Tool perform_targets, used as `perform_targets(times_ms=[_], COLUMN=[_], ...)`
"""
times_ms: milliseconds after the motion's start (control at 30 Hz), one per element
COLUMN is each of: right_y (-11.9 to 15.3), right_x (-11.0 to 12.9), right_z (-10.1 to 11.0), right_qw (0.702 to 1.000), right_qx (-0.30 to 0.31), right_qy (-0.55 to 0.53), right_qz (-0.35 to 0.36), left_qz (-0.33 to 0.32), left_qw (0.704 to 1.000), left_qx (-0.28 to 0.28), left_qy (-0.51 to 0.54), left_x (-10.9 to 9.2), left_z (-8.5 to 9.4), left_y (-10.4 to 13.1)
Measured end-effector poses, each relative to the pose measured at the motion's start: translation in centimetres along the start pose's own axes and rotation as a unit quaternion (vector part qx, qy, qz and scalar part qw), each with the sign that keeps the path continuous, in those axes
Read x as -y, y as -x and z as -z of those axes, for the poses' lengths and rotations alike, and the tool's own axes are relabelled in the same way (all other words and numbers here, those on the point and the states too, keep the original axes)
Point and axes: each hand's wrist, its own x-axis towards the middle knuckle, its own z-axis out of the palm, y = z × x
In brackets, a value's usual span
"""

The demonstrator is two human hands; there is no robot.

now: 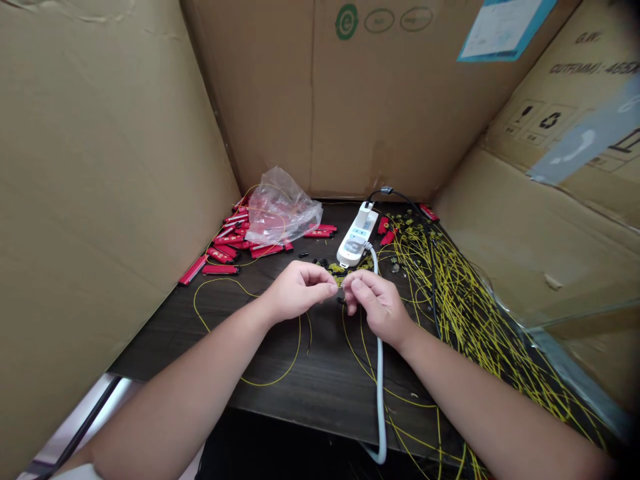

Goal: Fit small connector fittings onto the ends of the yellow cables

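Meeting just this side of the power strip [354, 241], L hand [300, 291] & R hand [384, 312] both pinch narrow, thumb to finger, on a tiny piece [342, 287] btwn their facing fingertips, abt equally near each. It lies R of the L grip, L of the R one, above the dark worktop [327, 377]; looks thin & pale, tho too small to make out, long axis incl., w/ yellow wire [270, 385] looping below.
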Motion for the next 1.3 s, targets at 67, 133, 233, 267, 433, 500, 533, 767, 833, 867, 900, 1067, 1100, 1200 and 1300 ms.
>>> perform_targets(times_ms=[67, 133, 233, 267, 433, 500, 533, 767, 833, 867, 900, 1067, 1100, 1200, 1300], right_y=[0.09, 0.17, 0.22, 0.21, 0.07, 0.04, 0.03, -0.02, -0.04, -0.05, -0.06, -0.06, -0.05, 0.05, 0.17], right_x=[0.10, 0.19, 0.24, 0.25, 0.37, 0.40, 0.40, 0.66, 0.71, 0.69, 0.63, 0.15, 0.10, 0.12, 0.16], right_z=[0.03, -0.02, -0.17, -0.21, -0.33, -0.35, -0.34, -0.18, -0.16, -0.15, -0.15, -0.05, -0.01, 0.06, -0.01], right_qw=[1.000, 0.999, 0.999, 0.999, 0.999, 0.999, 1.000, 0.997, 0.995, 0.995, 0.995, 0.998, 0.999, 1.000, 0.999], right_qx=[0.004, 0.013, 0.009, 0.004, -0.009, -0.012, -0.014, -0.006, -0.006, -0.006, -0.006, 0.009, 0.009, -0.007, -0.008], right_qy=[-0.030, -0.042, -0.027, -0.019, 0.007, 0.009, 0.011, 0.061, 0.078, 0.083, 0.086, 0.065, 0.052, -0.006, -0.042], right_qz=[0.006, 0.013, 0.027, 0.031, 0.035, 0.029, 0.026, 0.045, 0.055, 0.057, 0.057, 0.017, 0.008, 0.004, 0.024], left_qz=[0.008, 0.011, 0.007, 0.004, -0.007, -0.010, -0.012, -0.031, -0.033, -0.033, -0.033, -0.030, -0.029, -0.021, -0.022], left_qw=[1.000, 1.000, 1.000, 1.000, 1.000, 1.000, 1.000, 0.998, 0.997, 0.997, 0.997, 0.998, 0.998, 0.999, 0.999], left_qx=[-0.002, -0.002, -0.003, -0.002, 0.002, 0.001, 0.001, -0.006, -0.007, -0.006, -0.004, -0.006, -0.009, -0.016, -0.016], left_qy=[0.007, 0.010, 0.009, 0.006, -0.011, -0.015, -0.017, -0.057, -0.066, -0.068, -0.069, -0.061, -0.057, -0.047, -0.041], left_x=[-0.02, -0.05, -0.07, -0.07, 0.04, 0.10, 0.12, -0.14, -0.24, -0.27, -0.27, -0.01, 0.02, -0.01, -0.14], left_z=[0.02, 0.04, 0.07, 0.09, 0.11, 0.09, 0.07, -0.06, -0.10, -0.12, -0.14, -0.10, -0.07, 0.02, 0.07], left_y=[0.03, 0.06, 0.07, 0.07, 0.04, 0.02, 0.02, 0.13, 0.17, 0.17, 0.17, 0.06, 0.04, 0.02, 0.04])
